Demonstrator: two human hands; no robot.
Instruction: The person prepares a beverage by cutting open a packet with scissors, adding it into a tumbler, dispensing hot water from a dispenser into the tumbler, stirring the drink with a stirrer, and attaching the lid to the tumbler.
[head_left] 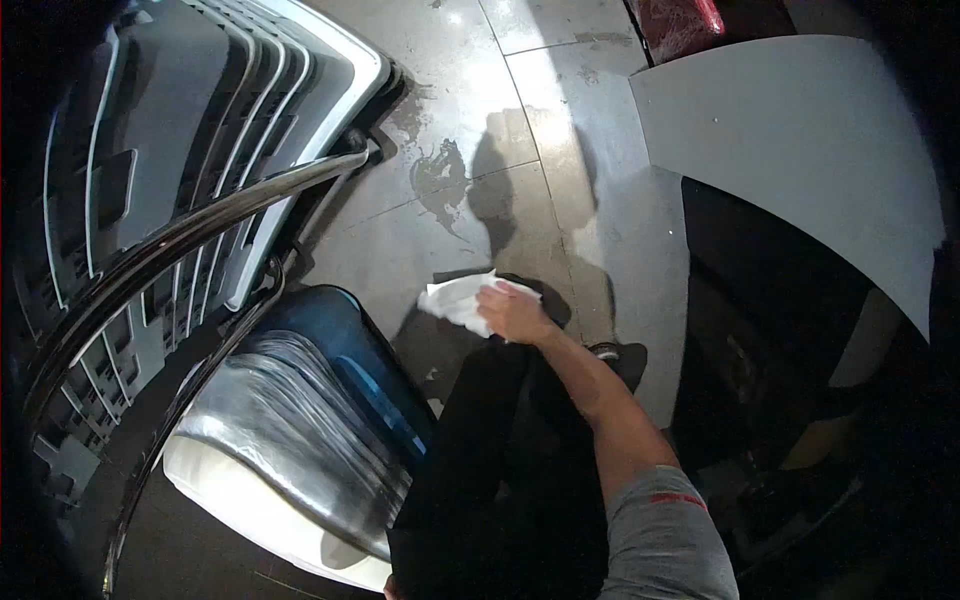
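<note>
One right grip clutches a white cloth; left grip and crate contents unclear.

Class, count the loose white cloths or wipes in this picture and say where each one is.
1. The crumpled white cloth or wipe is under the fingers of the right hand, near the picture's centre. Others may be hidden in the dark areas.

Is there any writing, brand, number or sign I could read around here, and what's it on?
None that can be read.
The white cloth, pale crates and floor show no lettering.
The grey sleeve has a red stripe, without readable words.
</note>
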